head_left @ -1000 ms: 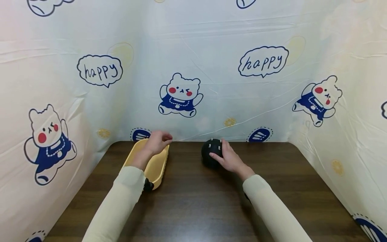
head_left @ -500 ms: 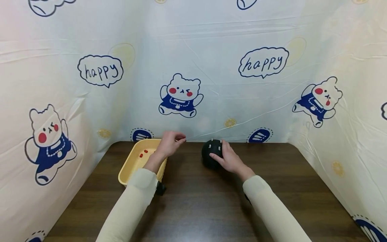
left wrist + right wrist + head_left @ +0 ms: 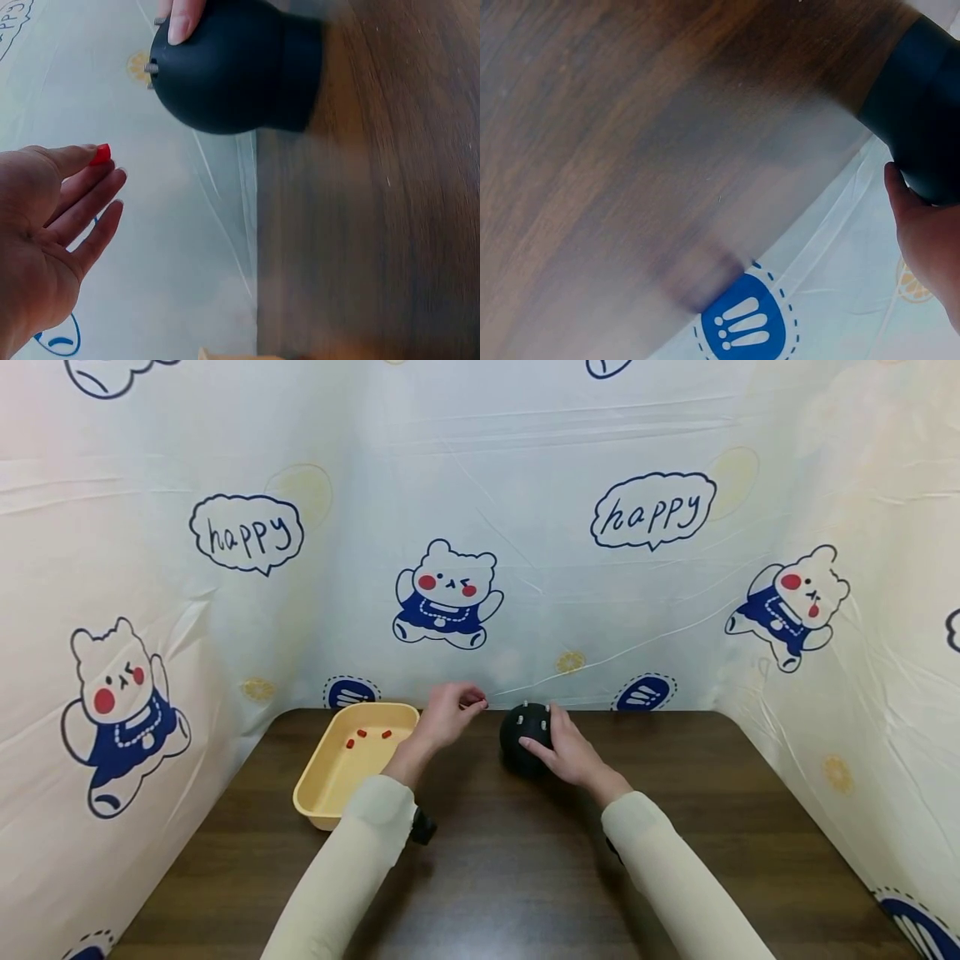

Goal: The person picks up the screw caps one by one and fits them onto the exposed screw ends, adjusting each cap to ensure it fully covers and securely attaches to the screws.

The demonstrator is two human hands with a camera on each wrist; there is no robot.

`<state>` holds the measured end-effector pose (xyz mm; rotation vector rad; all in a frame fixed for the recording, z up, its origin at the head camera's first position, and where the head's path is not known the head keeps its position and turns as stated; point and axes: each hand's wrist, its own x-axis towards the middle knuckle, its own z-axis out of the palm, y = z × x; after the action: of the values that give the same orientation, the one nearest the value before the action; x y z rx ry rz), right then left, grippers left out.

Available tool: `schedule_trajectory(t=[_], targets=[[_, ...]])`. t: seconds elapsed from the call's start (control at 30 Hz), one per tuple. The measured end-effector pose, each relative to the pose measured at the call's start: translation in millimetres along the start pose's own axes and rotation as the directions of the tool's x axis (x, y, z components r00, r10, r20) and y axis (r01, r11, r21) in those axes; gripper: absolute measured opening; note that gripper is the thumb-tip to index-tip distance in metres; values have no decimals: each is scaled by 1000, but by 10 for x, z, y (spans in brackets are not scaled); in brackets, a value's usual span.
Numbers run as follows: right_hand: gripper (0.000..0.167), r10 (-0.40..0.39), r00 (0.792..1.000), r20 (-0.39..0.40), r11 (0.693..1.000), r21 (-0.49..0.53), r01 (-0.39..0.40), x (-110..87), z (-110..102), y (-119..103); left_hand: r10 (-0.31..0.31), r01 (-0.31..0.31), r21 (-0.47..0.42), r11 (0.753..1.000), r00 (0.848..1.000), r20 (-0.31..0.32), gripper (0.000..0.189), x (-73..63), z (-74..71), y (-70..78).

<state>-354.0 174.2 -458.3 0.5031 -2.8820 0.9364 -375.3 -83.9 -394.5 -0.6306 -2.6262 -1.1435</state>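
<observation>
My left hand (image 3: 447, 714) is raised between the yellow tray (image 3: 306, 795) and a round black object. Its thumb and forefinger pinch a small red piece (image 3: 100, 154), while the other fingers extend loosely in the left wrist view. The black dome-shaped object (image 3: 517, 747) stands on a narrower base, with several short threaded metal studs (image 3: 151, 68) sticking out of its top. Curled round the right side of that dome, my right hand (image 3: 573, 750) grips it against the table; the far fingers are mostly hidden in the head view.
Three loose red pieces (image 3: 362, 733) lie inside the yellow tray on the table's left side. The brown wooden table (image 3: 510, 868) ends at a printed curtain (image 3: 540, 568) that hangs behind and on both sides.
My left hand has moved right, from above the tray toward the black dome, uncovering the red pieces in the tray. My right hand and the dome have stayed in place.
</observation>
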Motion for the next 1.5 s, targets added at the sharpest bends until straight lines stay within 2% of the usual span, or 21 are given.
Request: schedule_trajectory(t=[0.3, 0.5, 0.77, 1.0, 1.23, 1.5], targets=[[101, -1, 1000, -1, 1000, 0, 1, 5, 3, 4, 68, -68, 9, 998, 996, -53, 8, 154, 183, 88], [101, -13, 1000, -14, 1000, 4, 13, 6, 13, -9, 105, -105, 7, 994, 993, -56, 9, 239, 322, 155], [97, -33, 999, -34, 999, 17, 33, 2, 45, 24, 104, -103, 23, 994, 994, -18, 8, 331, 514, 215], [96, -32, 999, -44, 999, 3, 32, 19, 42, 45, 106, -106, 32, 994, 994, -2, 9, 403, 625, 186], [94, -39, 998, -42, 999, 7, 39, 37, 57, 17, 76, -79, 66, 995, 996, 41, 15, 381, 648, 118], [95, -38, 998, -54, 999, 4, 38, 37, 59, 44, 85, -91, 52, 995, 990, 114, 23, 368, 638, 147]])
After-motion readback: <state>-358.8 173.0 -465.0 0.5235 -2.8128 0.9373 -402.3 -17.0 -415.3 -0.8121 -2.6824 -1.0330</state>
